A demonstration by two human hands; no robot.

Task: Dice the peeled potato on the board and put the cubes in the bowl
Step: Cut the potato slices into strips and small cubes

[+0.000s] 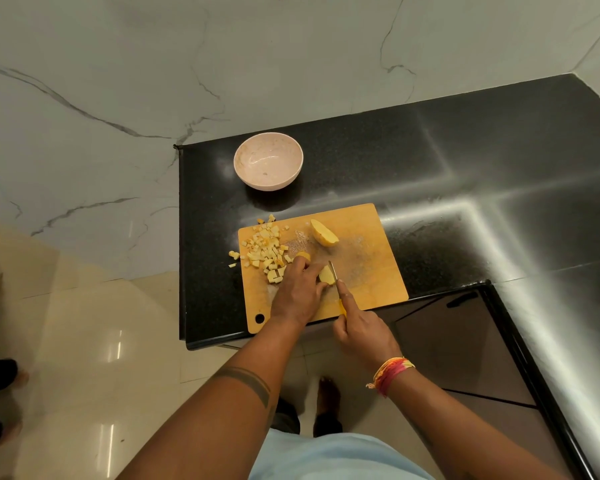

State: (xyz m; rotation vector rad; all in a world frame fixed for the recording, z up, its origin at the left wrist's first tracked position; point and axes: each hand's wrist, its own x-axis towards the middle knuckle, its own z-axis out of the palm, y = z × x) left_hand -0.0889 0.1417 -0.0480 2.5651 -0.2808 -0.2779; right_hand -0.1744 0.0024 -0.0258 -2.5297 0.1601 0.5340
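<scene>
A wooden cutting board (371, 271) lies on the black counter. My left hand (297, 292) holds a potato piece (326, 275) down on the board. In my right hand (361, 329) is a yellow-handled knife (334, 271), its blade against the right side of that piece. A larger peeled potato wedge (323, 233) rests at the board's far side. Several potato cubes (265, 249) are heaped on the board's left part, a few spilled onto the counter. The pink bowl (268, 161) stands beyond the board, with nothing in it but smears.
The black granite counter (447, 161) runs to the right and turns toward me along the right side. Its left edge drops to a tiled floor (84, 341). A marble wall (153, 64) stands behind. Dark cabinet fronts (465, 348) sit under the counter.
</scene>
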